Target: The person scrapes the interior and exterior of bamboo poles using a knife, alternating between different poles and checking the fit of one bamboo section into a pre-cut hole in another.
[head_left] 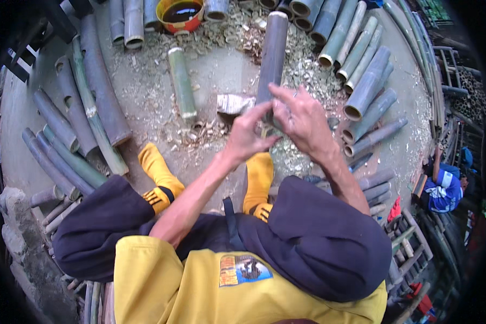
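A dark grey-green bamboo tube (pixel 272 51) extends away from me, and my two hands meet over its near end. Thumb and forefinger of my left hand (pixel 245 132) are spread in a C shape beside that end, and nothing shows clearly between them. My right hand (pixel 305 121) overlaps the tube's right side, its forefinger stretched along it and other fingers partly bent. Its palm side is hidden. Just left of the tube lies a pale, rough-cut wooden block (pixel 235 103). Farther left is a short green bamboo piece (pixel 182 83).
Bamboo lengths (pixel 105 81) lie at left, and more cut tubes (pixel 364 86) line the right. A red-and-yellow bowl (pixel 181 15) of dark liquid stands at the back. Wood shavings (pixel 308 65) litter the floor. A person in blue (pixel 445 189) is far right. My yellow-socked feet (pixel 259 181) are close by.
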### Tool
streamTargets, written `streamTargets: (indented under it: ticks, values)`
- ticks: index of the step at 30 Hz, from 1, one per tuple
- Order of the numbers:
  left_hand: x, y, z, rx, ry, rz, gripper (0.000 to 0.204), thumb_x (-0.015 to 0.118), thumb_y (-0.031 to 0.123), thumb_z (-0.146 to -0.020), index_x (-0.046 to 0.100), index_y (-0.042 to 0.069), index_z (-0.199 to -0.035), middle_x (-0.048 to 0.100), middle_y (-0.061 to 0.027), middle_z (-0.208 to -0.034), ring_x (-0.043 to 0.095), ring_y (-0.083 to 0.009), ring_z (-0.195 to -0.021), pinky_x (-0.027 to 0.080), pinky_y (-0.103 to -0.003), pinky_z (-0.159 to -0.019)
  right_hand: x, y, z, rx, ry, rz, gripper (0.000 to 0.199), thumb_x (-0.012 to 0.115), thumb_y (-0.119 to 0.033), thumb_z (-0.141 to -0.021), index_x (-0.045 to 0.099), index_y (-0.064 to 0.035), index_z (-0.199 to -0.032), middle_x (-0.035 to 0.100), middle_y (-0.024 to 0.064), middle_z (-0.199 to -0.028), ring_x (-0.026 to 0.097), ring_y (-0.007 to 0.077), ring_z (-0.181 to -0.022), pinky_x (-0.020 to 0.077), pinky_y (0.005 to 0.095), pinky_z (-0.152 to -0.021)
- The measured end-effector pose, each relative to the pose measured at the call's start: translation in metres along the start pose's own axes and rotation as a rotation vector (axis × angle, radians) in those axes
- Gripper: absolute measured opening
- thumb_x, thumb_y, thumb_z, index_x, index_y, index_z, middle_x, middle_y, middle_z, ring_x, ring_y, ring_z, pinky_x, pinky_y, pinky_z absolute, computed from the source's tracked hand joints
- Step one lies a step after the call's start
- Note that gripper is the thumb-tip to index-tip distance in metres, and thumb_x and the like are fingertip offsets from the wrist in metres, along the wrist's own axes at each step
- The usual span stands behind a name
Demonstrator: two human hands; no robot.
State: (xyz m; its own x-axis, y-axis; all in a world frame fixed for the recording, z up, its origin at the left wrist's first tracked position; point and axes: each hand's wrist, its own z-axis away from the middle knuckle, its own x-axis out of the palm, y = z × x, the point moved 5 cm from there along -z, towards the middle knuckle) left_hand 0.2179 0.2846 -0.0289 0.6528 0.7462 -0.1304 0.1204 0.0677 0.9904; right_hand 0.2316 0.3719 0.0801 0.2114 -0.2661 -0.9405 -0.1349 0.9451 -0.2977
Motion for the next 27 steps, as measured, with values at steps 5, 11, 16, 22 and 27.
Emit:
streamTargets:
  ticks: [5, 11, 16, 22, 27]
  values:
    - [-0.004, -0.029, 0.002, 0.003, 0.076, -0.012, 0.076, 0.082, 0.016, -0.063, 0.046, -0.001, -0.128, 0.056, -0.0178, -0.119, 0.059, -0.0254, -0.104, 0.049, -0.034, -0.09, -0.047, 0.024, 0.021, 0.033, 0.337, -0.533, 0.037, 0.056, -0.014, -0.087, 0.055, 0.004, -0.119, 0.063, 0.0138, -0.107, 0.059, 0.0236, -0.105, 0.0454, 0.0331, -0.09]
    - [0.035, 0.021, -0.023, 0.406, 0.124, 0.006, 0.046, 0.074, 0.014, -0.068, 0.059, 0.0, -0.109, 0.061, -0.0122, -0.105, 0.06, -0.0255, -0.099, 0.049, -0.035, -0.084, 0.004, 0.028, 0.029, -0.086, 0.511, -0.513, 0.028, 0.07, 0.0, -0.07, 0.064, 0.0022, -0.097, 0.066, 0.0122, -0.094, 0.063, 0.0186, -0.086, 0.0493, 0.0291, -0.077]
    - [0.044, 0.018, -0.028, 0.424, 0.066, 0.031, 0.029, 0.073, 0.016, -0.062, 0.063, 0.001, -0.085, 0.064, -0.0107, -0.083, 0.063, -0.026, -0.077, 0.049, -0.036, -0.07, 0.02, 0.023, 0.056, 0.158, 0.821, -0.54, 0.013, 0.067, 0.0, -0.073, 0.065, 0.0012, -0.086, 0.064, 0.0105, -0.078, 0.062, 0.0186, -0.068, 0.0491, 0.028, -0.062]
    - [0.045, 0.014, -0.067, 0.295, -0.211, 0.112, 0.032, 0.076, 0.012, -0.055, 0.058, -0.001, -0.079, 0.061, -0.0134, -0.071, 0.063, -0.0229, -0.068, 0.05, -0.033, -0.066, 0.013, 0.049, 0.036, 0.364, 0.904, -0.554, 0.014, 0.063, -0.008, -0.078, 0.065, -0.0002, -0.089, 0.064, 0.0094, -0.076, 0.06, 0.0173, -0.066, 0.0473, 0.028, -0.06]
    - [0.02, -0.004, -0.052, 0.157, -0.25, 0.094, 0.059, 0.072, 0.004, -0.062, 0.054, 0.003, -0.118, 0.06, -0.0133, -0.11, 0.057, -0.0249, -0.107, 0.046, -0.035, -0.091, -0.05, 0.05, 0.033, 0.13, 0.665, -0.51, 0.03, 0.068, -0.025, -0.08, 0.067, 0.0002, -0.097, 0.067, 0.0149, -0.08, 0.066, 0.0234, -0.068, 0.0501, 0.0325, -0.062]
